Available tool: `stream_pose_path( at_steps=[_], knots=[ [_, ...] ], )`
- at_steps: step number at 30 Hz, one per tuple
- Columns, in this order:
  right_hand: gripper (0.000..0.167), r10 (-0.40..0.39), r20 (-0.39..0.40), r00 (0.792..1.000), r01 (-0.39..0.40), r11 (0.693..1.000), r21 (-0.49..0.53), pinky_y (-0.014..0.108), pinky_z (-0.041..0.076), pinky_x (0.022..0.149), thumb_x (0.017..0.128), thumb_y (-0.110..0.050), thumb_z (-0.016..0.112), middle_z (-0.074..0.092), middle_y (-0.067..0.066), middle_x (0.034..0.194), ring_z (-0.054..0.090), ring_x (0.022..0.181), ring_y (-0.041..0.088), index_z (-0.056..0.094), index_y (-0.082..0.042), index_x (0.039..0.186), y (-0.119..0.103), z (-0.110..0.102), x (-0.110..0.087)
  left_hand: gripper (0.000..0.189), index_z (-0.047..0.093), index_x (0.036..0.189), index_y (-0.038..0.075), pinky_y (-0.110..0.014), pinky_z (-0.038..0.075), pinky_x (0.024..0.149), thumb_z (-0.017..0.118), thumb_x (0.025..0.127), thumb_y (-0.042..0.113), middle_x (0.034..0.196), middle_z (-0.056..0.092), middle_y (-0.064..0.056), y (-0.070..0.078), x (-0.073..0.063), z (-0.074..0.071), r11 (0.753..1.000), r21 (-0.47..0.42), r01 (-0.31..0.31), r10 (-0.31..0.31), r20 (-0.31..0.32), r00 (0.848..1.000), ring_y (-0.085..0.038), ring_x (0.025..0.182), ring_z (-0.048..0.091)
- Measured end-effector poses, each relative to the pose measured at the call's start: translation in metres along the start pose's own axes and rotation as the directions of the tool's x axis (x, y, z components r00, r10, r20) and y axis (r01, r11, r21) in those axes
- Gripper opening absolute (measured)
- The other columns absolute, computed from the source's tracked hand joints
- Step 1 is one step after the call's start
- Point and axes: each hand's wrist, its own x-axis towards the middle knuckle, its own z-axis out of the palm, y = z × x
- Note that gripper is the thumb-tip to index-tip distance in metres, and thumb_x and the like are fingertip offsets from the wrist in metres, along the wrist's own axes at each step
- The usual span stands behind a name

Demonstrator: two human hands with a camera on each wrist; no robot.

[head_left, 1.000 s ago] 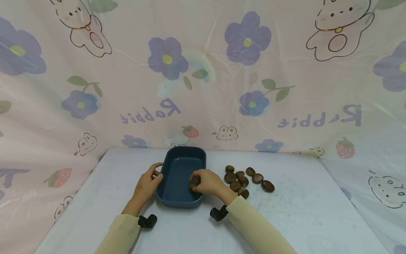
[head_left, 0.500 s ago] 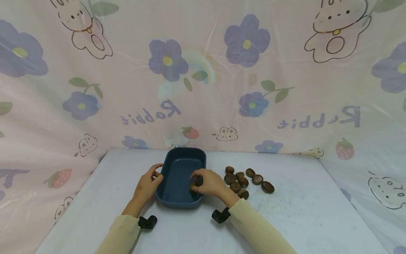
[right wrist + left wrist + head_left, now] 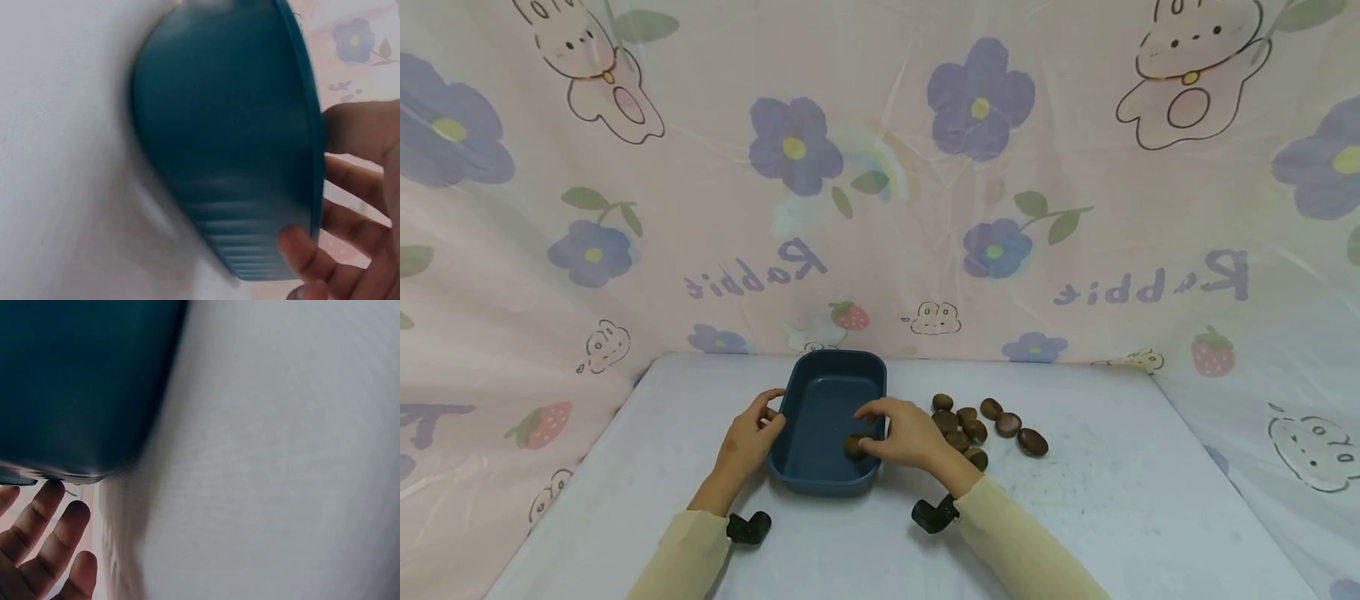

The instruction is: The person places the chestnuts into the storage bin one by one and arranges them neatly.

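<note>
A dark blue rectangular box (image 3: 826, 479) stands on the table, its long side running away from me. My left hand (image 3: 747, 442) rests against the box's left side, thumb and fingertips at the rim; in the left wrist view its extended fingers (image 3: 62, 534) are close by the box wall. My right hand (image 3: 904, 433) reaches over the right rim, thumb and index finger spread apart. A brown chestnut (image 3: 853, 447) lies inside the box, right at the thumb's tip. In the right wrist view the fingers (image 3: 356, 225) straddle the rim.
Several more chestnuts (image 3: 1008, 424) lie loose on the white table (image 3: 1097, 500) right of the box, the nearest partly hidden behind my right hand. A printed cloth (image 3: 880, 233) hangs behind the table. Black cameras (image 3: 748, 527) sit at both wrists.
My right thumb and fingers have parted and drawn back slightly to the right, letting go of the chestnut on the box's floor. The left hand stays at the box.
</note>
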Motion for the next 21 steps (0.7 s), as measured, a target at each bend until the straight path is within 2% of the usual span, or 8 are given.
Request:
stream_pose_path(
  at_steps=[3,6,21],
  knots=[
    [0.036,0.012,0.001,1.0,-0.013,1.0,0.028,0.023,0.044,0.054,0.082,-0.028,0.071,0.067,0.002,0.106,0.051,0.057,0.005,0.067,-0.021,0.117,-0.001,-0.005,-0.003,0.044,0.05,0.135,0.028,-0.029,0.043,0.065,0.053,0.091,0.025,0.092,0.066,-0.002,0.0,0.0,0.0,1.0,0.004,0.008,-0.008,-0.002,1.0,-0.015,0.072,0.055],
    [0.037,0.018,-0.006,1.0,-0.018,0.999,0.031,0.024,0.044,0.052,0.083,-0.029,0.071,0.066,0.003,0.108,0.05,0.055,0.004,0.066,-0.02,0.119,-0.002,-0.009,-0.005,0.044,0.05,0.135,0.028,-0.029,0.042,0.065,0.053,0.091,0.025,0.092,0.066,-0.002,0.001,0.0,-0.001,1.0,0.005,0.006,-0.006,0.001,1.0,-0.015,0.072,0.054],
    [0.037,0.044,-0.083,0.996,-0.044,0.999,0.001,0.024,0.044,0.051,0.081,-0.03,0.074,0.068,0.0,0.103,0.053,0.059,0.007,0.066,-0.026,0.117,-0.003,-0.026,-0.02,0.044,0.05,0.135,0.028,-0.029,0.042,0.064,0.053,0.092,0.024,0.093,0.066,-0.003,0.002,-0.002,0.0,1.0,-0.01,0.001,-0.001,0.004,1.0,-0.015,0.071,0.055]
  ],
)
